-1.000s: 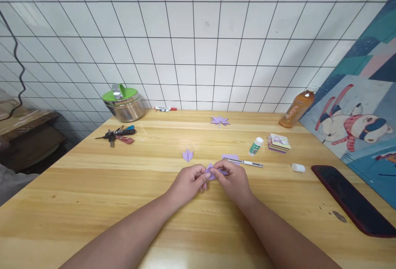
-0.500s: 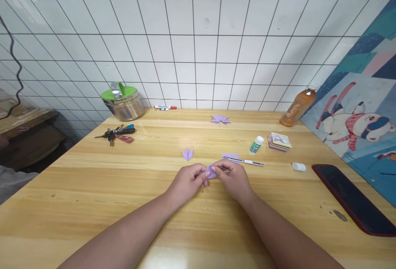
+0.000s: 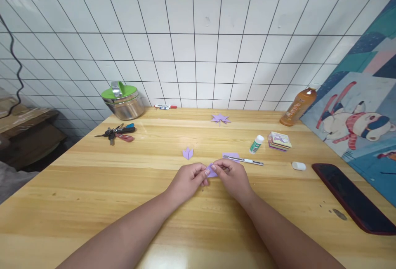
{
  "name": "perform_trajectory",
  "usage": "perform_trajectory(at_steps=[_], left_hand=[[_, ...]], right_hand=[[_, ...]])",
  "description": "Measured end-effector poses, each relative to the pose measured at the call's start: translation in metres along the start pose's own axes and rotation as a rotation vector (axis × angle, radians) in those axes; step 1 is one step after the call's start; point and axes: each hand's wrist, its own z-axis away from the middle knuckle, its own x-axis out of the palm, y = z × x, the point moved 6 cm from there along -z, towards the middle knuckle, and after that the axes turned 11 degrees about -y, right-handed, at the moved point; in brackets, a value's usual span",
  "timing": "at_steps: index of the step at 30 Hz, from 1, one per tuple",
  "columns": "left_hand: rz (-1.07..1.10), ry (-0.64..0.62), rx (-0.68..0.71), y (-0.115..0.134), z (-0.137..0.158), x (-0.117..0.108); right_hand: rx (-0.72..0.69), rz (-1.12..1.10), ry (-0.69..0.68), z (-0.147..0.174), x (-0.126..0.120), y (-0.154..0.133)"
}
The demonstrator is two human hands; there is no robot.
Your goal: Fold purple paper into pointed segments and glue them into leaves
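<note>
A small piece of folded purple paper (image 3: 212, 173) is pinched between two bare hands at the middle of a wooden table (image 3: 198, 227). One side of the paper is grasped by the thumb and curled fingers of the left hand (image 3: 186, 180); the other is gripped by the right hand (image 3: 234, 179) in similar fashion. Because much of the piece is covered, it cannot be told whether it is rested on the tabletop or held just above. Just beyond the right hand, a slim cutter (image 3: 247, 161) is laid across a flat purple sheet (image 3: 231, 154); beyond the left, a pointed purple piece (image 3: 187, 153) is seen. Farther back, near the tiled wall (image 3: 207, 48), a purple leaf shape (image 3: 220, 119) is displayed. To the right, a glue stick (image 3: 256, 145), a paper stack (image 3: 279, 141), a small white cylinder (image 3: 298, 166) and a dark phone (image 3: 355, 199) are spread, with an amber bottle (image 3: 298, 107) placed behind. A green-lidded metal pot (image 3: 130, 108), keys (image 3: 116, 132) and a red-capped marker (image 3: 165, 107) are set toward the back left.
</note>
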Motion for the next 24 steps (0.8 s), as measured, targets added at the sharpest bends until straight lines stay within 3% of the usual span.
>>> perform_trajectory(at_steps=[7,14,18,24], left_hand=[[0.012,-0.010,-0.017,0.002,0.002,0.001],[0.127,-0.112,-0.072,-0.001,0.001,0.006],[0.180,-0.086,-0.082,-0.003,0.000,0.005],[0.309,0.016,-0.054,-0.007,-0.003,-0.002]], right_hand=[[-0.015,0.034,0.005,0.000,0.000,-0.001],[-0.013,0.056,0.011,0.001,-0.003,-0.001],[0.001,-0.013,0.008,0.002,-0.003,-0.002],[0.290,-0.428,-0.197,0.006,0.020,0.011]])
